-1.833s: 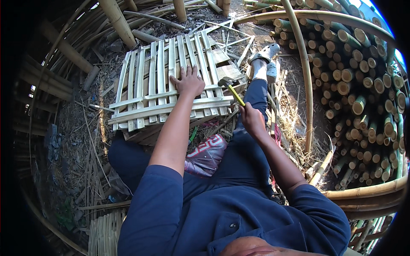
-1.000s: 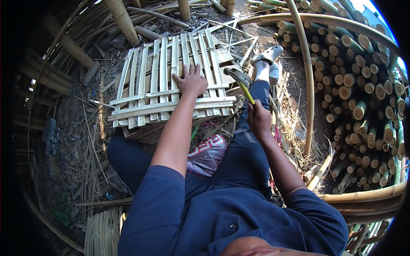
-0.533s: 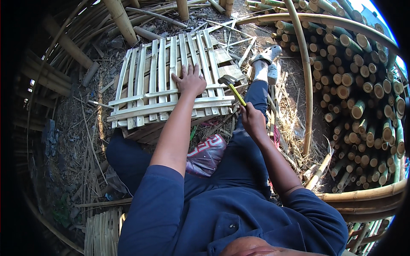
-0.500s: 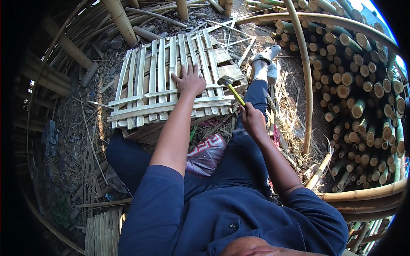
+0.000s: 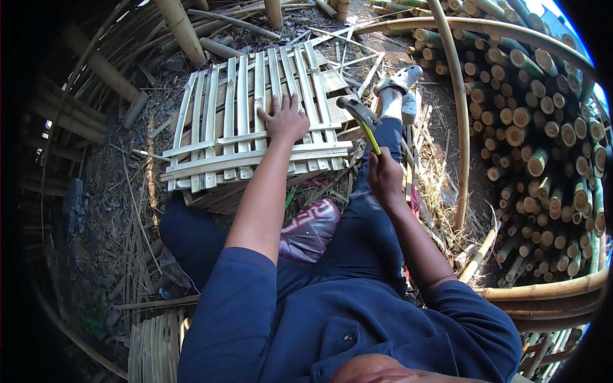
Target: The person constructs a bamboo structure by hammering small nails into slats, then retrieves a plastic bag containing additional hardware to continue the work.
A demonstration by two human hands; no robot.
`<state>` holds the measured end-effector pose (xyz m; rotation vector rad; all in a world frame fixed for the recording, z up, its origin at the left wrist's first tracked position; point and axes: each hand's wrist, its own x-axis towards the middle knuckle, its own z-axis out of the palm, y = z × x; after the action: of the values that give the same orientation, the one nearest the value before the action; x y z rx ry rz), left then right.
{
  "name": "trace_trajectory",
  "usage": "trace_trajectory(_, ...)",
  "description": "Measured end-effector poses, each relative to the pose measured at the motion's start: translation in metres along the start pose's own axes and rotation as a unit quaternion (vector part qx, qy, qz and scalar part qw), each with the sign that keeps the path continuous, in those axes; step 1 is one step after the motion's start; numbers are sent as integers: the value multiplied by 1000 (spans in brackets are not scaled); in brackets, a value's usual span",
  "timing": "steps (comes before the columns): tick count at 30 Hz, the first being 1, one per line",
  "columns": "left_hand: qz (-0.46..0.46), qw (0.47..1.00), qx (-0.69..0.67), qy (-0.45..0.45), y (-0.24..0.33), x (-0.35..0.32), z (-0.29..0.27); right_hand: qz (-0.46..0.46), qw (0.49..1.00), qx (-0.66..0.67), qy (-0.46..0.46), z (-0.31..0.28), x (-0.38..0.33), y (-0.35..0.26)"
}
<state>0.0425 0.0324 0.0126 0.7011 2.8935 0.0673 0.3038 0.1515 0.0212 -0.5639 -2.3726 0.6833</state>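
Straw (image 5: 426, 167) and bamboo scraps (image 5: 371, 75) litter the ground (image 5: 440, 127) around a slatted bamboo panel (image 5: 242, 105), with cut bamboo poles (image 5: 514, 136) stacked to the panel's right and bamboo posts (image 5: 181, 32) standing beyond it. The pale panel lies before a seated person (image 5: 370, 306), its narrow, gapped slats (image 5: 211, 115) uneven at the ends and crossed by strips (image 5: 214, 167) along the near side; brown boards (image 5: 333, 82) show beneath. The left hand (image 5: 285, 121) rests on the panel, fingers spread; just right of it, the right hand (image 5: 386, 175) grips a yellow-handled hammer (image 5: 371, 136), fist closed around it.
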Motion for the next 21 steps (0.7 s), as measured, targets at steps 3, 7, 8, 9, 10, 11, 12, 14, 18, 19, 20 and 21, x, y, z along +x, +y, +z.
trace_trajectory(3,6,1000,0,0,1,2,0,41,990,-75,-109,11,-4,17)
trace_trajectory(7,3,1000,1,7,-3,1,3,54,986,-82,-134,9,4,12)
trace_trajectory(8,3,1000,4,9,-3,1,3,58,983,-104,-138,4,6,7)
trace_trajectory(9,4,1000,6,11,-3,2,3,55,985,-103,-126,5,5,9)
trace_trajectory(10,4,1000,8,13,-3,2,3,59,988,-88,-115,4,4,8)
trace_trajectory(11,5,1000,8,12,-2,1,2,64,990,-72,-104,4,1,5)
trace_trajectory(12,5,1000,8,10,0,1,1,70,992,-56,-93,4,-1,4)
trace_trajectory(14,6,1000,8,9,0,2,1,70,990,-69,-102,5,-1,5)
trace_trajectory(18,6,1000,7,10,-3,2,2,72,986,-85,-126,7,-3,3)
trace_trajectory(19,6,1000,7,9,-3,2,2,77,985,-87,-127,7,-3,2)
trace_trajectory(20,6,1000,8,8,-2,2,2,83,984,-91,-129,7,-3,1)
trace_trajectory(21,6,1000,9,6,-1,2,1,88,983,-94,-130,7,-3,0)
